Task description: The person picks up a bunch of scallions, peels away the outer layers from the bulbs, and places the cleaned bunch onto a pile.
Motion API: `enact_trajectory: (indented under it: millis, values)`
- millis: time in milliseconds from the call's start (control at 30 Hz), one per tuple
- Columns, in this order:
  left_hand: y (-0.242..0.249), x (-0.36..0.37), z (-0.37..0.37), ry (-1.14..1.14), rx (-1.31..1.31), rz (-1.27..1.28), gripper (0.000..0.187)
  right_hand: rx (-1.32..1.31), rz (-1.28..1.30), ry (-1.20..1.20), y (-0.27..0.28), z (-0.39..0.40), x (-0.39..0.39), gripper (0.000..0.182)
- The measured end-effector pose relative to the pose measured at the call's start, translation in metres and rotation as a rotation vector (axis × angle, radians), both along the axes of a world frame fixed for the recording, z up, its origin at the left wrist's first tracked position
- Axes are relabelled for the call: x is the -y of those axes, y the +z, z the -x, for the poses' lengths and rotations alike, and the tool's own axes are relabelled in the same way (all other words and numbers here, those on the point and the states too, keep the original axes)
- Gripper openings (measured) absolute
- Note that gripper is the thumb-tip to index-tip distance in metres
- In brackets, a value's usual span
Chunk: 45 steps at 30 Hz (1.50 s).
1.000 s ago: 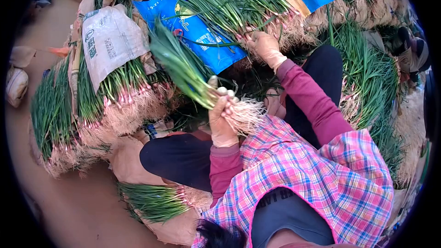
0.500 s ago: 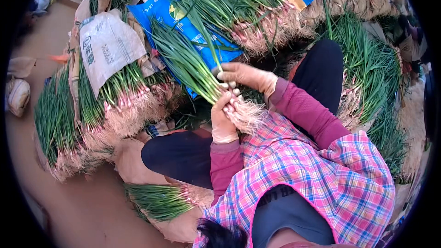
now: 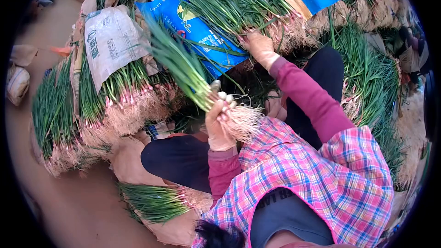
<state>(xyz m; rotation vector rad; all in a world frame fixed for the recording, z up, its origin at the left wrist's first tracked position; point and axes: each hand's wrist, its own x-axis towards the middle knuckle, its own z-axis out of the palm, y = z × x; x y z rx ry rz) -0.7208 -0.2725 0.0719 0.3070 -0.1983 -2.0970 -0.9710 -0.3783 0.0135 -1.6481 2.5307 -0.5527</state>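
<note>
My left hand (image 3: pixel 218 128), in a thin pale glove, is closed around a bunch of spring onions (image 3: pixel 183 71). Their green leaves point up and to the left, and the white bulbs and stringy roots stick out to the right of the fist. My gloved right hand (image 3: pixel 259 48) reaches to the large pile of spring onions (image 3: pixel 220 0) in front of me. Its fingers are pinched at the bulb end of stalks on the pile's near edge; how many they hold cannot be made out. The pile lies on a blue printed sack (image 3: pixel 186 23).
More spring onions (image 3: pixel 92 96) stand in rows at the left, partly under a white printed sack (image 3: pixel 112 41). Another heap (image 3: pixel 367 73) lies at the right. A small bundle (image 3: pixel 154 200) rests on brown sacking (image 3: pixel 172 229) beside my bent left leg (image 3: pixel 177 158).
My right hand has left the bunch and moved up and right to the pile. The left hand still holds the bunch, whose leaves now blur with motion.
</note>
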Motion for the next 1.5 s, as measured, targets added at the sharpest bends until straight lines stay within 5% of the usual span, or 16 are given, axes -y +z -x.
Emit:
enact_trajectory:
  millis: [67,167,300,433,567,633,833,933,1033,1100,1167,1233,1300,1367,1433,1500]
  values:
    - [-0.005,-0.004,0.006,-0.01,0.004,-0.07,0.046,0.121,-0.036,0.083,0.008,0.007,0.0,0.034]
    - [-0.01,-0.008,0.007,0.053,0.27,-0.122,0.036,1.097,0.105,0.115,0.047,-0.003,-0.035,0.032]
    - [-0.028,-0.003,0.023,-0.009,0.313,-0.018,0.035,0.5,0.212,0.069,0.019,-0.033,-0.088,0.024]
    - [-0.012,-0.008,0.028,-0.033,0.344,-0.041,0.034,1.411,-0.047,0.01,0.036,-0.033,-0.096,0.03]
    - [-0.019,-0.008,0.023,-0.1,0.448,-0.069,0.032,1.345,0.035,0.168,0.019,-0.072,-0.097,0.031]
    - [-0.021,-0.013,0.025,-0.102,0.511,-0.105,0.031,1.797,-0.159,0.251,0.019,-0.056,-0.068,0.027]
    - [-0.019,-0.012,0.018,-0.044,0.459,-0.1,0.034,1.886,-0.235,0.118,0.031,-0.081,-0.079,0.016]
    - [-0.036,-0.011,0.021,-0.031,0.526,-0.056,0.033,2.24,-0.078,0.053,-0.02,-0.08,-0.071,0.016]
    - [-0.031,-0.013,0.021,0.001,0.542,-0.061,0.033,2.135,0.033,-0.282,-0.003,-0.104,-0.086,0.012]
    - [-0.033,-0.015,0.016,0.047,0.473,-0.019,0.033,2.419,0.053,-0.19,-0.012,-0.103,-0.093,0.013]
    - [-0.015,-0.015,0.014,0.044,0.188,-0.03,0.034,2.086,0.179,-0.278,-0.017,-0.103,-0.075,0.017]
    - [0.001,-0.016,0.011,0.11,0.083,0.058,0.034,1.508,-0.16,0.158,-0.02,-0.1,-0.091,0.022]
    - [0.009,-0.014,0.01,0.155,0.149,0.045,0.039,0.567,0.028,0.319,0.0,-0.085,-0.113,0.028]
    - [-0.004,-0.01,0.004,0.079,0.131,0.04,0.054,0.38,0.292,-0.047,-0.021,-0.053,-0.1,0.033]
    - [-0.014,-0.01,0.011,0.027,0.188,0.067,0.054,0.197,0.142,0.117,-0.04,-0.021,-0.084,0.029]
    - [-0.022,-0.013,0.014,0.007,0.224,0.078,0.052,0.88,-0.113,0.0,-0.042,-0.021,-0.071,0.015]
